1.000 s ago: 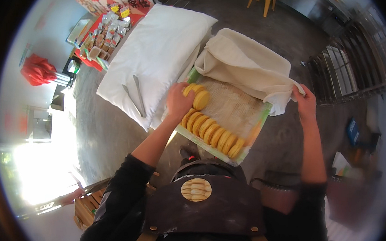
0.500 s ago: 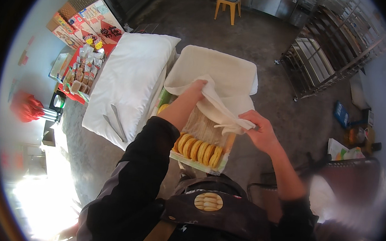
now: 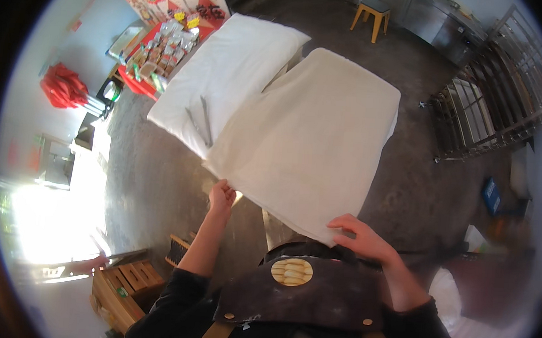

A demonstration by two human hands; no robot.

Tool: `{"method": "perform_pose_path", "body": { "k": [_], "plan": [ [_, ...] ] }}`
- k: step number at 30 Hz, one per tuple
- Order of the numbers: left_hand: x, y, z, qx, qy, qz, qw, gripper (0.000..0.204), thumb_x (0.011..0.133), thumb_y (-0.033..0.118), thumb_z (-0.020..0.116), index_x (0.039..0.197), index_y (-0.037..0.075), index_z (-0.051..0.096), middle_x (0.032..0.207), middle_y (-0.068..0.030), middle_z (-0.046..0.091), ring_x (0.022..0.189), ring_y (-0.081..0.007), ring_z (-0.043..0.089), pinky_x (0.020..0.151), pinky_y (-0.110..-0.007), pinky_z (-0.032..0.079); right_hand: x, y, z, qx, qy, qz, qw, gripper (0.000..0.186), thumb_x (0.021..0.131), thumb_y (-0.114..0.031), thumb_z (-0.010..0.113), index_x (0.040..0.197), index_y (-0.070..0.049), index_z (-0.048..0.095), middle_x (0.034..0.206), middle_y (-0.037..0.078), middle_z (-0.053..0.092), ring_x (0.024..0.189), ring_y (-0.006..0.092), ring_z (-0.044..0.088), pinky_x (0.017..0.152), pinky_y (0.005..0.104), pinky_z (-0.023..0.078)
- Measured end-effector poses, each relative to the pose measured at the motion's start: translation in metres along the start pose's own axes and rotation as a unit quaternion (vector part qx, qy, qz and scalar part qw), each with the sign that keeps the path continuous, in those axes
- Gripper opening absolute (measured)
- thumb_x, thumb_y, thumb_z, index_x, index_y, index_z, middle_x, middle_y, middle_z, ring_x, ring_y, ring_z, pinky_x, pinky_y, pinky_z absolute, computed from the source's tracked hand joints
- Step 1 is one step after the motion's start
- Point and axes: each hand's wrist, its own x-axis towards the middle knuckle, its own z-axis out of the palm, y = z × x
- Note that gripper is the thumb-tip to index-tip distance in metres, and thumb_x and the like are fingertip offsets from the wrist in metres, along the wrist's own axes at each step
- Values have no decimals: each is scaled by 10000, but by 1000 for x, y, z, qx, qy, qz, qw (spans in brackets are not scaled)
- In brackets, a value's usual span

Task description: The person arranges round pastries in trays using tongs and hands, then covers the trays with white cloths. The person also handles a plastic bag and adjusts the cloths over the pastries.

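Observation:
A cream cloth (image 3: 311,134) lies spread over the box of round golden pastries, hiding pastries and box alike. Its near edge hangs toward my apron (image 3: 338,293). At the cloth's near left edge, the curled fingers of my left hand (image 3: 222,198) pinch the hem. My right hand (image 3: 362,237) is by the near right corner, thumb and forefinger apart, fingertips touching the fabric. Left of the cloth is a white padded cover (image 3: 234,66), with metal tongs (image 3: 201,121) lying on top.
Packaged goods (image 3: 166,52) sit on a red-covered stand at the far left. A wheeled tray rack (image 3: 486,102) stands on the right, and a yellow-legged stool (image 3: 371,18) at the back. Wooden crates (image 3: 127,291) are at lower left, a blue box (image 3: 490,195) at right.
The folded cloth has been drawn toward me over the pastries and now lies flat. My left hand has moved back and left, my right hand nearer my body. The view has shifted.

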Motion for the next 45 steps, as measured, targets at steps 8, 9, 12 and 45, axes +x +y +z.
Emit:
{"method": "perform_pose_path", "body": {
  "k": [8, 9, 12, 45],
  "plan": [
    [-40, -146, -68, 53, 45, -50, 996, 240, 1022, 198, 677, 1215, 56, 656, 1034, -119, 709, 857, -247, 709, 640, -376, 585, -6, 41, 16, -294, 82, -5, 952, 425, 957, -262, 773, 1342, -98, 703, 1381, 162, 623, 1307, 369, 606, 1089, 455, 524],
    [-51, -149, -61, 95, 25, -14, 995, 245, 1014, 193, 680, 1212, 50, 663, 1046, -116, 713, 870, -242, 710, 672, -379, 587, -2, 47, 21, -301, 128, -40, 944, 427, 956, -266, 770, 1346, -106, 704, 1400, 160, 614, 1306, 372, 607, 1083, 464, 529],
    [-66, -128, -17, 263, 23, 176, 948, 262, 981, 184, 697, 1191, 28, 689, 1091, -107, 725, 929, -218, 710, 789, -371, 584, 5, 72, 28, -362, 117, -76, 922, 470, 954, -267, 765, 1392, -123, 672, 1432, 163, 594, 1315, 391, 603, 1081, 488, 532],
    [51, -26, 341, 536, 463, 354, 610, 472, 864, 328, 776, 1258, 75, 722, 1318, -178, 687, 1308, -391, 600, 1148, -515, 447, -2, 358, -601, -306, 100, 182, 929, 513, 1000, -381, 718, 1419, -88, 679, 1384, 199, 670, 1291, 390, 650, 1103, 479, 529]
  ]
}}
